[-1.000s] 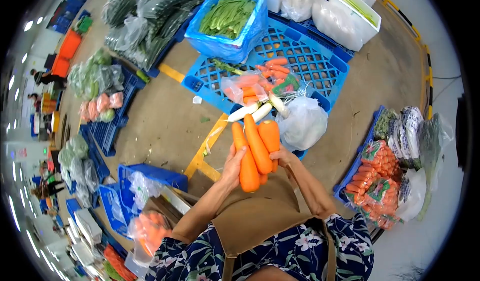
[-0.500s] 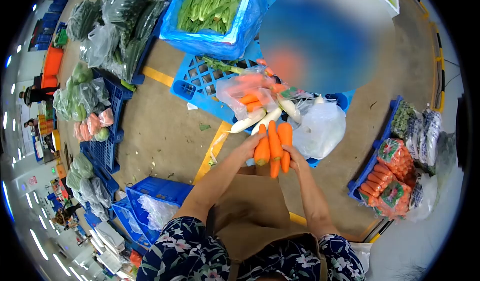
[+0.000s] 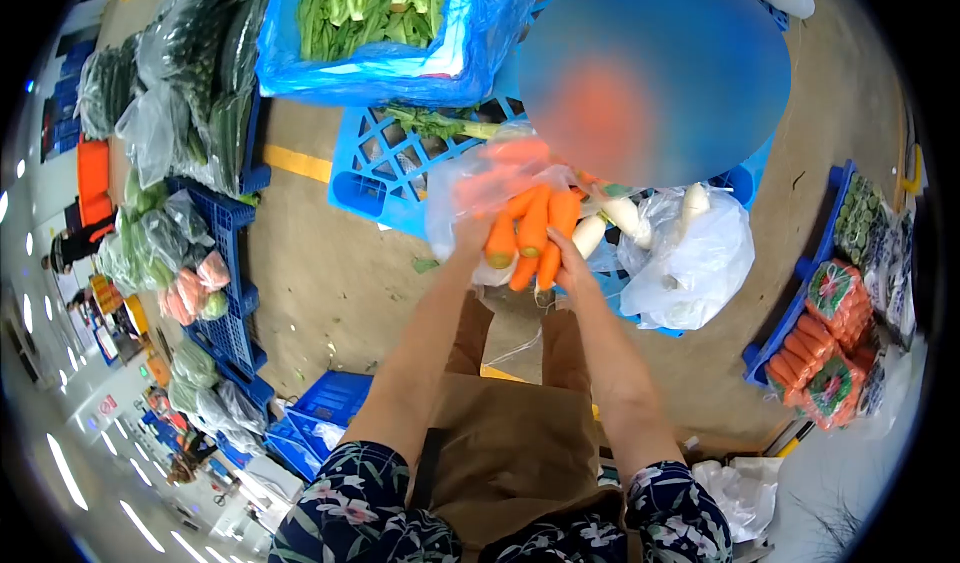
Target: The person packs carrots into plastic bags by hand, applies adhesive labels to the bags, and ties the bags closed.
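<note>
Several orange carrots (image 3: pixel 533 225) are bunched between my two hands. My left hand (image 3: pixel 474 240) closes on their left side, and my right hand (image 3: pixel 570 263) grips them from the right. Just beyond, touching or overlapping the bunch, lies a clear plastic bag (image 3: pixel 450 198) with more carrots inside; its exact contact with my left hand is hard to make out. White radishes (image 3: pixel 628 219) lie to the right of the carrots. One more pokes from a white plastic bag (image 3: pixel 690 278) on the blue pallet (image 3: pixel 375 178).
A blue-lined crate (image 3: pixel 390 85) of leafy greens stands on the pallet's far left. A blurred patch hides the far right. Bagged vegetables (image 3: pixel 195 73) line the left side; bagged carrots (image 3: pixel 835 383) sit on a pallet at right. A blue crate (image 3: pixel 335 403) is near my left elbow.
Both my hands, still holding the carrots, have moved forward, up to the clear bag of carrots. My view has shifted, with the pallet's white bag now farther right.
</note>
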Available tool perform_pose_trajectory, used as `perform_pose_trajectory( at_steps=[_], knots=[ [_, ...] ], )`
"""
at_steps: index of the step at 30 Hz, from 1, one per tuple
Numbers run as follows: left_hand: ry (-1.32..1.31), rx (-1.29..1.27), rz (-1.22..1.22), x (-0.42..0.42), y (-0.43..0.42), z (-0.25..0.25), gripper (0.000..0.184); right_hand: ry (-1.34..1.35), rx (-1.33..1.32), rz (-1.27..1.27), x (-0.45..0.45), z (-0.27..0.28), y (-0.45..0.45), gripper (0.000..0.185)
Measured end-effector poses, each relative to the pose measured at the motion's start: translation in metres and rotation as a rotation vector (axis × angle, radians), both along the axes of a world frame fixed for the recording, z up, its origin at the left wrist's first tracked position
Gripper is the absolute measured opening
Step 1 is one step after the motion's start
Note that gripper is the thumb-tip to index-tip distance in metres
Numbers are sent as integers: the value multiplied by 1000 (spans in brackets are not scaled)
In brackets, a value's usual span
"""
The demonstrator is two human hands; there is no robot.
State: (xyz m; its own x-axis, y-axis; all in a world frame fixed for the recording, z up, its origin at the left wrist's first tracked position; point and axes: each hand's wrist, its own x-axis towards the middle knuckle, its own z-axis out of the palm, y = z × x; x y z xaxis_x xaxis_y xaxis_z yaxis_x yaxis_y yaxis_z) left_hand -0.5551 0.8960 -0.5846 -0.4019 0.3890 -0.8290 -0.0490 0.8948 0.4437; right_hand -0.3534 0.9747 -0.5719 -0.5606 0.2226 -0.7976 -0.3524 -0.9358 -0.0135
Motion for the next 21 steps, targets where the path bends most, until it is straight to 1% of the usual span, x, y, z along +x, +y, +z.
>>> perform_pose_trajectory(
  at_steps=[1, 3, 5, 7, 8, 10, 12, 13, 14, 16, 17, 19, 21],
  knots=[
    [155, -14, -285, -23, -24, -29, 36, -56, 58, -39, -19, -7, -4, 61],
    [262, 24, -529, -47, -54, -21, 34, -167, 166, -116, -60, -16, -19, 69],
    [347, -22, -555, -58, -73, -10, 35, -369, 313, -151, -97, 2, -32, 79],
    [271, -208, -844, -45, -64, 19, 38, -530, 428, -133, -120, 7, -35, 90],
    [233, -302, -987, -37, -56, 44, 41, -583, 403, -147, -130, 11, -36, 90],
    [177, -405, -1179, -20, -38, 100, 31, -685, 360, -176, -149, 22, -30, 90],
    [42, -52, -1452, 7, -108, 66, 17, -676, 329, -319, -165, 21, -27, 92],
    [145, -66, -1545, 23, -101, 95, 16, -669, 312, -396, -174, 19, -26, 92],
    [253, -74, -1632, 34, -78, 132, 15, -692, 364, -372, -184, 10, -23, 95],
    [243, -72, -1523, 15, -47, 168, 13, -749, 452, -289, -186, 0, -35, 101],
    [253, -67, -1473, -6, -33, 171, 12, -703, 525, -172, -180, 3, -38, 97],
    [255, -48, -1517, -57, -17, 169, 19, -601, 668, 56, -156, 10, -40, 90],
    [295, -26, -1514, -72, -15, 170, 22, -458, 667, 313, -124, 2, -27, 83]
  ],
)
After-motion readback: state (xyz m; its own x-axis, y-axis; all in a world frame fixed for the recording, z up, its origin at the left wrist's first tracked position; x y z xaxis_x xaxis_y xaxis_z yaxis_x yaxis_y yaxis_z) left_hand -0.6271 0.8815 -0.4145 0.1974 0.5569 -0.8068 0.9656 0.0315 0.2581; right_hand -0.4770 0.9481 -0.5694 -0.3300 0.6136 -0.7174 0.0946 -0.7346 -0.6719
